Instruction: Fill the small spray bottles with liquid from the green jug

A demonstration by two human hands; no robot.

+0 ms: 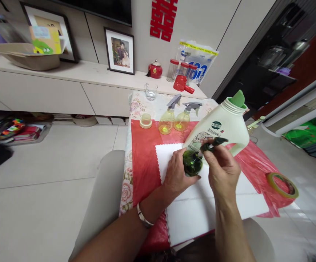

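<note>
My left hand (175,173) is wrapped round a small dark green bottle (192,166) above a white sheet (190,218). In the fingers of my right hand (224,169) is a dark pump head (218,142), at the bottle's neck; whether it is seated cannot be made out. Right behind both hands stands a large pale green jug (220,122) with a handle and a green piece in its uncapped mouth. Two clear yellowish spray bottles (166,123) with grey trigger heads stand left of the jug, near a pale cap (145,122).
Red plastic sheeting (144,156) covers part of the floral tablecloth (127,185). A roll of tape (282,185) lies at the right edge, a glass cup (150,91) at the back. Behind, a low cabinet (62,87) carries picture frames, red-lidded jars (172,71) and a red pot (155,70).
</note>
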